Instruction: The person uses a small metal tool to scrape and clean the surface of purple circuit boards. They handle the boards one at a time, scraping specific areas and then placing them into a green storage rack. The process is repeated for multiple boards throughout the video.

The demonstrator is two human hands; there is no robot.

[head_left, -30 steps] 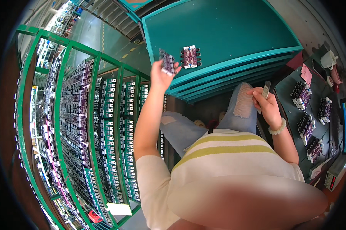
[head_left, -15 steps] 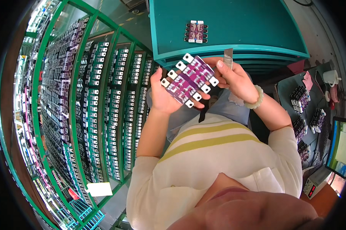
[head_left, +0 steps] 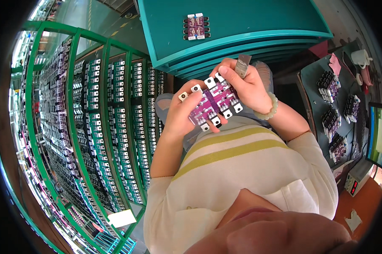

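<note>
A purple circuit board panel [head_left: 212,101] with white tabs along two edges is held up tilted before my body. My left hand [head_left: 178,116] grips its left part, thumb across the face and fingers underneath. At the panel's upper right edge, my right hand [head_left: 250,89] is closed, its thumb pressing by a white tab. Out of the right hand's fingers sticks a flat grey metal strip [head_left: 242,65]. The panel's underside and some fingertips are hidden.
Beyond my hands, similar purple boards [head_left: 195,26] lie on a teal cabinet top [head_left: 250,19]. Green racks [head_left: 76,55] packed with boards stand at left. On the right, a dark table [head_left: 311,80] carries several board stacks, a white mug [head_left: 361,58] and a monitor [head_left: 379,135].
My left thumb has moved onto the panel's face. The right hand has shifted slightly left, to the upper right tab, and the panel sits a little lower. The whole view has turned slightly.
</note>
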